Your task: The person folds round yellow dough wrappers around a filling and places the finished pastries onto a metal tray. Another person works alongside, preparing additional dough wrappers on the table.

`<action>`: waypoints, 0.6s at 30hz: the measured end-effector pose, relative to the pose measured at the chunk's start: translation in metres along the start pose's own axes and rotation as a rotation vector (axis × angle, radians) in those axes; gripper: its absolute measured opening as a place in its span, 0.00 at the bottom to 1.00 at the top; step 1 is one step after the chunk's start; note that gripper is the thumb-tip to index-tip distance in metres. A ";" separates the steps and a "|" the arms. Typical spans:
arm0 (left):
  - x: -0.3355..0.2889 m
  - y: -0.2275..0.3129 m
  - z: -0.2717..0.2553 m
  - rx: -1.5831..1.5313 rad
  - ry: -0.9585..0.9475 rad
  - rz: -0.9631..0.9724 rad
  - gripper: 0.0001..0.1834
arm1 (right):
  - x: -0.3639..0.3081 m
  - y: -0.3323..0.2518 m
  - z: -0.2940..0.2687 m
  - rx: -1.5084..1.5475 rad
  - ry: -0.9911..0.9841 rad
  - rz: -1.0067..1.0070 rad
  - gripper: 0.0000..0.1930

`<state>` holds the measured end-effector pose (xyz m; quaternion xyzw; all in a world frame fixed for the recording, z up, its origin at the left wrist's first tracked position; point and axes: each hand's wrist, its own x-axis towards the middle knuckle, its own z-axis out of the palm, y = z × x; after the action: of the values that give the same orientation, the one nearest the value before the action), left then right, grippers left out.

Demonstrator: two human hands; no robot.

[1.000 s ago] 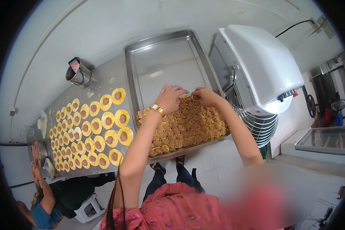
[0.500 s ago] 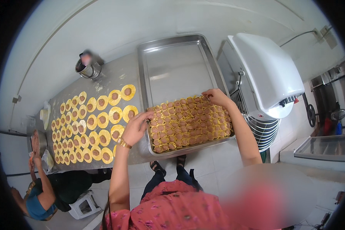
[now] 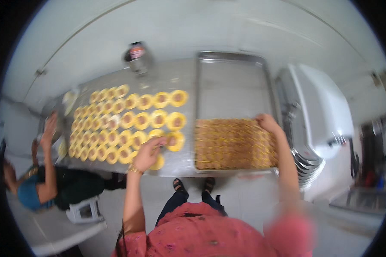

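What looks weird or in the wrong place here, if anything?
What looks like a phone sticks out of the metal pot at the back of the table; that's a funny place for one. Pale smudges, maybe flour, mark the table too. The yellow circles and the tray look tidy, though it's blurry.

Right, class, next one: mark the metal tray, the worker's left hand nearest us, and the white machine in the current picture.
Metal tray (image 3: 236,92): head view, bare far part of its base.
Left hand (image 3: 146,155): head view, back of the hand.
White machine (image 3: 324,107): head view, its housing.
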<state>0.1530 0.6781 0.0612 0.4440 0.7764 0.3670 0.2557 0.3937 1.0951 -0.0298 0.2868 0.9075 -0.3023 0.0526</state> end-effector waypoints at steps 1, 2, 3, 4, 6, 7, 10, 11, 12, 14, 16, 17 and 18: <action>-0.004 -0.005 -0.008 0.054 0.024 0.001 0.18 | 0.000 -0.001 -0.002 -0.006 -0.045 0.035 0.18; -0.007 -0.013 -0.020 0.118 0.042 -0.021 0.17 | -0.001 -0.003 -0.003 0.033 -0.024 -0.048 0.16; -0.009 -0.021 -0.031 0.136 0.098 -0.059 0.15 | 0.000 -0.004 -0.005 0.128 -0.064 0.011 0.14; -0.008 -0.032 -0.044 0.131 0.173 -0.029 0.14 | 0.000 -0.004 -0.009 0.138 -0.011 0.075 0.16; 0.000 -0.061 -0.073 0.188 0.354 -0.146 0.13 | -0.001 -0.006 -0.013 0.151 0.176 -0.028 0.20; 0.006 -0.078 -0.090 0.247 0.486 -0.196 0.12 | -0.001 -0.010 -0.013 0.248 0.254 0.009 0.22; 0.032 -0.141 -0.153 0.135 0.772 -0.335 0.10 | -0.010 -0.029 -0.012 0.352 0.385 -0.094 0.22; 0.042 -0.165 -0.177 0.234 0.808 -0.415 0.10 | -0.015 -0.040 -0.011 0.387 0.399 -0.096 0.21; 0.050 -0.190 -0.202 0.332 0.838 -0.494 0.10 | -0.024 -0.051 -0.012 0.283 0.376 -0.063 0.19; 0.069 -0.240 -0.251 0.371 0.879 -0.539 0.11 | -0.043 -0.080 -0.010 0.172 0.351 -0.013 0.16; 0.086 -0.287 -0.292 0.395 0.891 -0.638 0.11 | -0.062 -0.109 0.002 0.114 0.363 0.006 0.14; 0.093 -0.309 -0.308 0.399 0.880 -0.720 0.10 | -0.070 -0.121 0.009 0.096 0.369 0.060 0.13; 0.100 -0.329 -0.322 0.404 0.864 -0.803 0.10 | -0.078 -0.132 0.017 0.160 0.358 0.094 0.13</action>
<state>-0.2920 0.5444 -0.0153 -0.0314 0.9702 0.2345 -0.0523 0.3844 0.9610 0.0460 0.3811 0.8612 -0.3147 -0.1184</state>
